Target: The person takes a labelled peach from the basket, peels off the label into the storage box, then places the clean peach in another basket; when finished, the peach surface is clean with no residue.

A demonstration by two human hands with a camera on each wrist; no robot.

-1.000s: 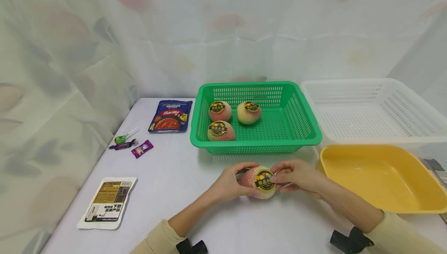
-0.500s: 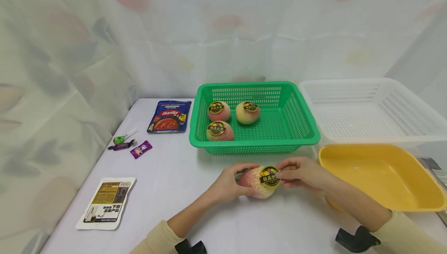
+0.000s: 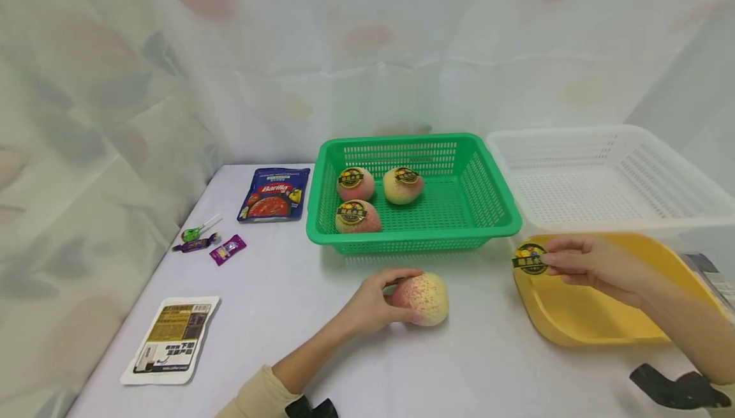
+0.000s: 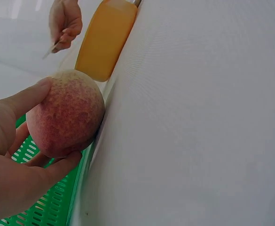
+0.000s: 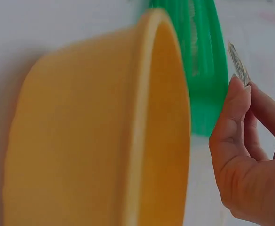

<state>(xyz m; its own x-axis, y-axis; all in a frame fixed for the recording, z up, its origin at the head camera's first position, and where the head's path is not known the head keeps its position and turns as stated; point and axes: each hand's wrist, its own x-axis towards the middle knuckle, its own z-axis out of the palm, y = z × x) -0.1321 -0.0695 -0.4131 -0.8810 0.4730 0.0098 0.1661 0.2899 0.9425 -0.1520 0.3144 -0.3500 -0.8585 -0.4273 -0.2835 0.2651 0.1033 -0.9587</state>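
Note:
My left hand [image 3: 370, 303] grips a pink and cream peach [image 3: 426, 300] from its left side, thumb and fingers curled round it, low over the white table. No label shows on this peach. My right hand [image 3: 594, 268] pinches a round black and gold sticker [image 3: 529, 259] between thumb and fingertips, over the left part of the yellow basin [image 3: 548, 328]. In the right wrist view the sticker [image 5: 239, 63] is seen nearly edge-on, above the fingertips. The left wrist view shows the peach [image 4: 69, 113] held between thumb and fingers.
Behind the peach stands a green basket [image 3: 413, 239] with three labelled peaches, one of them a paler peach [image 3: 403, 187]. A white basket [image 3: 580, 201] is at back right. Left lie a blue sauce pouch [image 3: 274, 194], a lollipop [image 3: 192, 233], two purple wrapped sweets [image 3: 228, 249] and a white packet [image 3: 171, 340].
My right hand has peeled the sticker off the peach and carried it right, over the yellow basin. My left hand keeps its grip on the peach in nearly the same place.

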